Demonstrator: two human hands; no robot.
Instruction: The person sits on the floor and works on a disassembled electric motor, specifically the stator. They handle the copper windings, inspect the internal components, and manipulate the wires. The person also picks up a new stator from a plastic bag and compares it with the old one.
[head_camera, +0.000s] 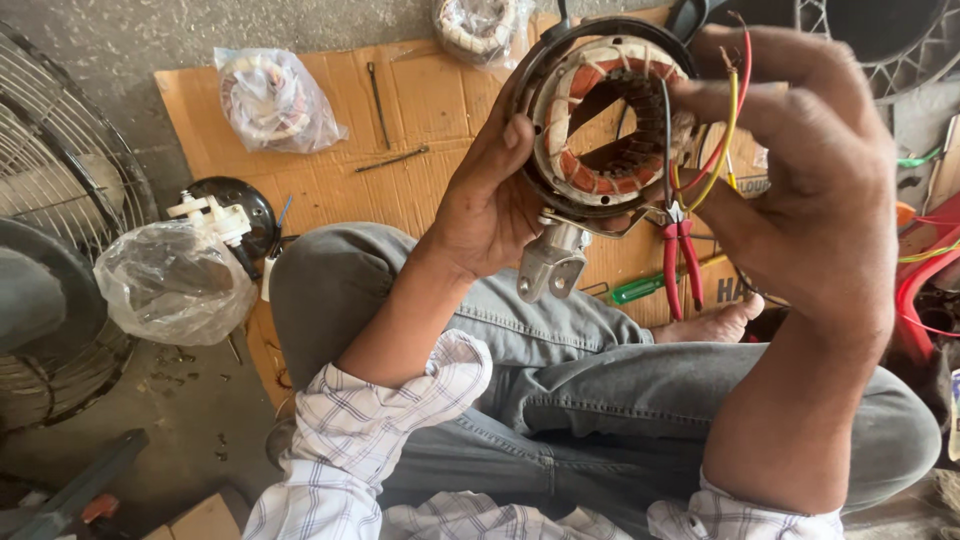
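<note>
Left hand (490, 205) grips fan motor stator (605, 120) by its rim; right hand (800, 190) pinches its coloured wires (728, 130), above cardboard (330, 180).

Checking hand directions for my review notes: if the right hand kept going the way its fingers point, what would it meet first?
The right hand points left, its fingers already on the fan motor. Straight on, it would press against the motor's copper winding, then probably the left hand; depth is unclear.

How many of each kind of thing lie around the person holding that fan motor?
Fan motor in left hand and right hand: 1
Bagged windings: 2
Clear plastic bag: 1
Red-handled pliers: 1
Green-handled screwdriver: 1
Fan guards: 2
Total: 8
</note>
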